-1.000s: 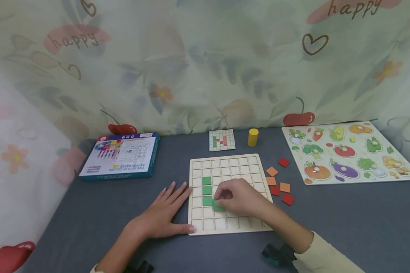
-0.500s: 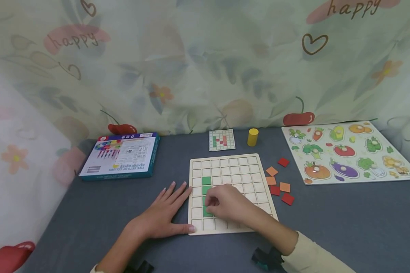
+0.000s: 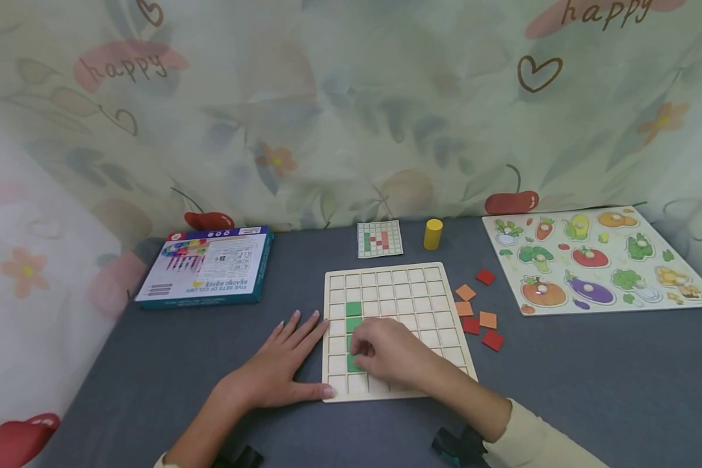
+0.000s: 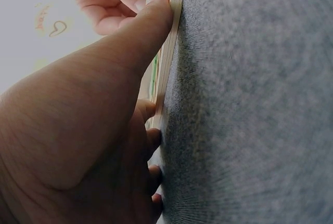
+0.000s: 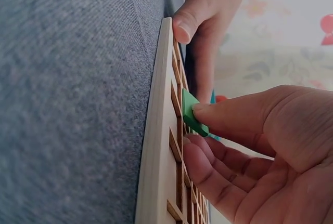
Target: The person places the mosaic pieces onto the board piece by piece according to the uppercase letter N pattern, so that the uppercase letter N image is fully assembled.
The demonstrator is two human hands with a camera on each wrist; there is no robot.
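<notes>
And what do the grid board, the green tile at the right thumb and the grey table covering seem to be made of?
Grid board: pale, matte wood, perhaps plywood, given the fine lines along its edge.
Green tile: possibly painted wood, though plastic can't be ruled out; its colour is even and its face smooth.
Table covering: dull fabric, judging by its speckled, woven-looking texture.

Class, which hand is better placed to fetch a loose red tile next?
Probably the right hand: the loose red tiles lie by the board's right edge, while the left hand rests at its left edge. The right must first leave the green tile its thumb touches.
</notes>
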